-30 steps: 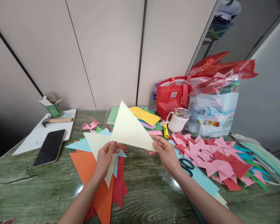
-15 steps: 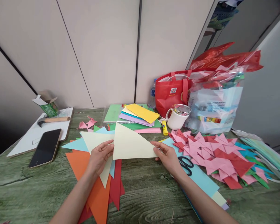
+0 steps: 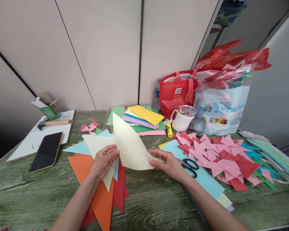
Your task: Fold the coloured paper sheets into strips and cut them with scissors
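Note:
A cream paper triangle [image 3: 131,144] bends upward between my hands above the table. My left hand [image 3: 105,162] pinches its left edge, fingers closed. Its right corner is gripped by my right hand [image 3: 165,163], thumb on the near side. Below my left forearm lie loose paper triangles: a cream one [image 3: 93,142], an orange one [image 3: 83,170] and a red one [image 3: 119,189], with light blue ones partly covered. Black-handled scissors [image 3: 190,167] rest on light blue paper [image 3: 210,183] beside my right wrist; their blades are mostly hidden.
Folded pink and red paper pieces [image 3: 216,157] are heaped at the right. Behind stand a white mug [image 3: 182,122], a glue stick [image 3: 169,130], a red bag [image 3: 174,99] and stacked coloured paper [image 3: 146,115]. A phone [image 3: 47,152] and hammer [image 3: 56,122] lie left.
The cream triangle, nearly flat before, now curves, its top corner raised and its lower edge bowed. My right hand has moved slightly left, toward my left hand. Both hands keep hold of the paper.

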{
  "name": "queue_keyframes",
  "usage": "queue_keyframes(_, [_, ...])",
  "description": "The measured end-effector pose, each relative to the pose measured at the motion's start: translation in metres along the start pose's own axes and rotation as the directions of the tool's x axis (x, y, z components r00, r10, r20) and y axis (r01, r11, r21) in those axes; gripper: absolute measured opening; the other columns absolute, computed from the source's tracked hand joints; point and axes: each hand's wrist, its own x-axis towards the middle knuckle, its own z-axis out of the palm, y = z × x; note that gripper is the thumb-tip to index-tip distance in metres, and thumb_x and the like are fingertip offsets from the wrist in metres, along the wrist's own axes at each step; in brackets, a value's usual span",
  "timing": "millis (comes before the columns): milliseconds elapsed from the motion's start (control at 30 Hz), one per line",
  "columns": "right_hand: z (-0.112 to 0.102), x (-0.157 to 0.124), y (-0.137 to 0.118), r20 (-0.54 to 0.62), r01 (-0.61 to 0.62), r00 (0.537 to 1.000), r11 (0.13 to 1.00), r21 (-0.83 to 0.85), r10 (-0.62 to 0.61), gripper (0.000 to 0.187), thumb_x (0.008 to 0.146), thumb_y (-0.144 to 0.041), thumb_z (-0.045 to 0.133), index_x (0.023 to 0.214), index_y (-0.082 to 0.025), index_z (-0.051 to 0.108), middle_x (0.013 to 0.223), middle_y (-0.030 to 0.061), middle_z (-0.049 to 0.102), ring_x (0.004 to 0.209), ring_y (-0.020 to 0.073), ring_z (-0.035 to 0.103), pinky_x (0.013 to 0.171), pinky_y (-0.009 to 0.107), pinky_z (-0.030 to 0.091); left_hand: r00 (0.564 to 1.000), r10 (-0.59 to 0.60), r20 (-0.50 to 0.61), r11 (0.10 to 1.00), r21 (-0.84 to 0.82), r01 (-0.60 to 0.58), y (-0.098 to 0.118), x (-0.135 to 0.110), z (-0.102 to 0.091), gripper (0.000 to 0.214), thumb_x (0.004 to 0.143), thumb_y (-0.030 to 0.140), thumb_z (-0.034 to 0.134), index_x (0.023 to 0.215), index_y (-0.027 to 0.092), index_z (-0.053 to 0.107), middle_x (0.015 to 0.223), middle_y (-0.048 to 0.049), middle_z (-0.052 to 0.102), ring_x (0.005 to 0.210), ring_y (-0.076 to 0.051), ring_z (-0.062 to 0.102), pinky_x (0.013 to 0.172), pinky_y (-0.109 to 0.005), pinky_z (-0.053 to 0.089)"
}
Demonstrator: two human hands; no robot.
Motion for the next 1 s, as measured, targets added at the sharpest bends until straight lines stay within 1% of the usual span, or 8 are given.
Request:
queue_keyframes(133, [0.003,-0.005,-0.004,0.25,0.013,0.968,1.0,0.019,-0.018,0.048,0.068,-0.042,0.073,0.111,-0.023,0.066,0.087,0.0011,0.069,0.074,0.0194,0.063,0.063,0.029,0.053,1.0,-0.003,0.013,1.0,-0.004,0.003,-0.003,-0.003,0.004,0.036,0.05,0.019,0.086,0.08,0.013,0.066,0.072,-0.0024,0.069,0.064,-0.013,0.064,0.065,-0.023,0.051])
queue_keyframes(200, [0.004,-0.007,-0.005,0.328,-0.001,0.944,0.997,0.082,-0.026,0.059,0.067,-0.046,0.073,0.12,-0.023,0.06,0.096,0.0023,0.068,0.086,0.0227,0.063,0.073,0.033,0.053,1.0,-0.016,0.02,1.0,-0.004,0.016,-0.005,-0.005,0.006,0.037,0.049,0.019,0.087,0.079,0.013,0.066,0.071,-0.0018,0.068,0.063,-0.012,0.063,0.062,-0.021,0.049])
queue_keyframes(367, [0.012,-0.012,-0.001,0.286,-0.043,0.958,0.99,0.131,0.004,0.123,0.054,-0.054,0.079,0.148,-0.023,0.006,0.141,0.0155,0.039,0.113,0.0277,0.053,0.093,0.041,0.044,0.999,-0.044,0.026,0.999,-0.019,0.044,-0.007,-0.007,0.009,0.04,0.046,0.025,0.089,0.076,0.014,0.066,0.07,-0.0008,0.068,0.062,-0.012,0.062,0.058,-0.02,0.048])
queue_keyframes(467, [0.016,-0.014,0.001,0.295,-0.036,0.955,0.994,0.107,0.003,0.14,0.047,-0.055,0.082,0.147,-0.022,-0.011,0.15,0.0188,0.018,0.122,0.0295,0.045,0.096,0.043,0.041,0.999,-0.043,0.023,0.998,-0.035,0.044,-0.009,-0.008,0.01,0.039,0.048,0.032,0.088,0.075,0.015,0.066,0.07,0.0,0.068,0.06,-0.011,0.06,0.058,-0.02,0.048])
queue_keyframes(633, [0.017,-0.018,0.002,0.307,0.009,0.952,0.999,-0.05,0.007,0.129,0.054,-0.047,0.082,0.148,-0.023,-0.003,0.154,0.0144,0.011,0.137,0.029,0.022,0.108,0.046,0.025,0.998,-0.052,0.047,0.998,-0.04,0.054,-0.013,-0.01,0.012,0.037,0.054,0.041,0.084,0.073,0.015,0.067,0.069,-0.0013,0.068,0.057,-0.01,0.058,0.054,-0.019,0.047])
queue_keyframes(767, [0.019,-0.017,0.003,0.301,0.017,0.953,0.995,0.097,-0.046,0.11,0.065,-0.047,0.076,0.148,-0.022,0.009,0.152,0.0137,0.021,0.137,0.0252,0.025,0.111,0.044,0.019,0.997,-0.048,0.056,0.998,-0.041,0.051,-0.015,-0.012,0.016,0.036,0.055,0.042,0.084,0.073,0.015,0.067,0.069,-0.0013,0.069,0.057,-0.011,0.06,0.055,-0.019,0.047])
queue_keyframes(867, [0.018,-0.012,0.001,0.226,-0.004,0.971,0.936,0.352,-0.081,0.092,0.067,-0.05,0.073,0.143,-0.022,0.029,0.147,0.0113,0.034,0.133,0.026,0.035,0.108,0.043,0.029,0.996,-0.058,0.073,0.998,-0.028,0.06,-0.012,-0.013,0.017,0.035,0.058,0.039,0.083,0.079,0.016,0.068,0.073,-0.0027,0.07,0.061,-0.014,0.063,0.057,-0.022,0.049])
queue_keyframes(1000, [0.011,-0.006,-0.006,0.101,-0.063,0.995,0.822,0.566,0.006,0.066,0.069,-0.049,0.07,0.127,-0.024,0.051,0.13,0.0081,0.056,0.117,0.03,0.053,0.093,0.043,0.046,0.986,-0.09,0.144,0.996,0.019,0.088,-0.006,-0.013,0.014,0.04,0.064,0.031,0.081,0.098,0.016,0.066,0.087,-0.0058,0.072,0.073,-0.018,0.068,0.066,-0.025,0.052])
